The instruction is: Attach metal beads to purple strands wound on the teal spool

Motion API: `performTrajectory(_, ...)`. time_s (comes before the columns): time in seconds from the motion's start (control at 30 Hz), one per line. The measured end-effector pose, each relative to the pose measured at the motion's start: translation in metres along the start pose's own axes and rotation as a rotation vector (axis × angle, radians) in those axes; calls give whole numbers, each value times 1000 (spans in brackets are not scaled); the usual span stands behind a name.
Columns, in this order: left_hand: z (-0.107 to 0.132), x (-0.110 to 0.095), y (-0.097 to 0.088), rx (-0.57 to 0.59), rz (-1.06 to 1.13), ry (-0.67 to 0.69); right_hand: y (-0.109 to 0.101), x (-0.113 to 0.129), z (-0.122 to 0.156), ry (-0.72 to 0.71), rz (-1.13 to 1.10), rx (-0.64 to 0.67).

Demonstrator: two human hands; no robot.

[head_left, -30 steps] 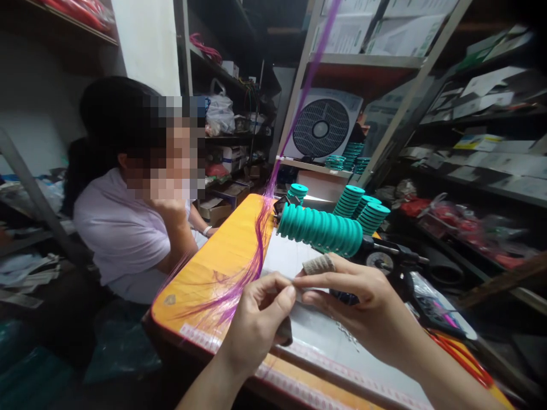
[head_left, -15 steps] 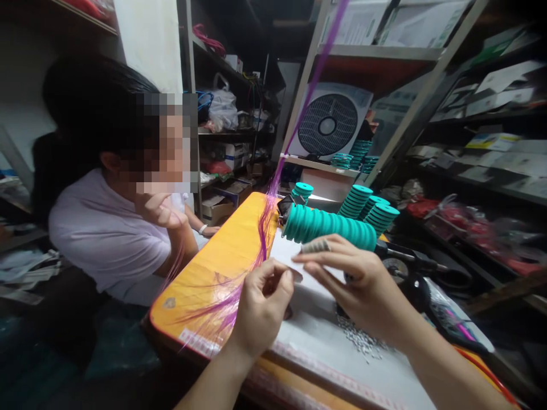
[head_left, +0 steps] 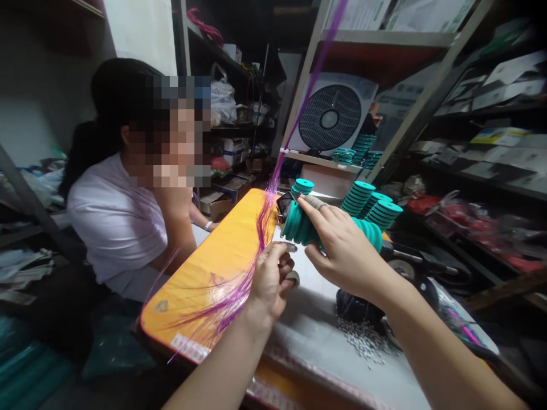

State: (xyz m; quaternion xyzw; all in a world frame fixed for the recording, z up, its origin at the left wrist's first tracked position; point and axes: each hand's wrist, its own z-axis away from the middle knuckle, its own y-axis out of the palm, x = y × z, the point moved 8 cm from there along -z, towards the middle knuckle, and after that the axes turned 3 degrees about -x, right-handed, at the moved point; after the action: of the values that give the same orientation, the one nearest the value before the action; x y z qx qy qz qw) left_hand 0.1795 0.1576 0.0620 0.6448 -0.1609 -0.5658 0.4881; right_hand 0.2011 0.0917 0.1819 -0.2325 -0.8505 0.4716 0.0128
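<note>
My right hand [head_left: 342, 236] lies over a row of teal spools [head_left: 370, 232] set side by side on a horizontal shaft. Its fingers are stretched out, the thumb apart below, with a grey wrap round one finger. Lower and to the left, my left hand [head_left: 271, 279] is closed, its fingers curled and thumb and forefinger together. Whatever it may pinch is too thin to make out. A grey wrap shows on a left finger too. Purple strands [head_left: 265, 225] hang from above and fan out over the yellow tabletop [head_left: 226, 233] beside my left hand.
Small silvery pieces [head_left: 365, 341] lie heaped on the white board [head_left: 316, 333]. More teal spools [head_left: 382, 216] stand stacked behind. A co-worker [head_left: 119, 228] sits at the left, head propped on a hand. A box fan [head_left: 329, 117] and loaded shelves stand beyond.
My right hand has moved up and forward onto the teal spools. My left hand has turned, its curled fingers now showing. The co-worker has shifted right in view.
</note>
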Motion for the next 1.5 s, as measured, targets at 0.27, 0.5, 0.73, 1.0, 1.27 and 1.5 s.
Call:
performTrajectory(0.27,-10,12,-2,-20,55,-71,2,2,-2,38,65,-26)
performTrajectory(0.5,-12,10,-1,-14,51,-62,9,2,-8,75,155,-24)
performTrajectory(0.73,-6,4,0,27,-22,-23,11,1,-13,49,182,-4)
performTrajectory(1.0,10,-2,-2,74,-155,60,8,-10,-13,74,-3,87)
performTrajectory(1.27,15,-1,-10,76,-224,81,6,-10,-14,69,-64,40)
performTrajectory(1.5,31,-26,-31,15,-593,367,-20,14,-5,-12,-299,-197)
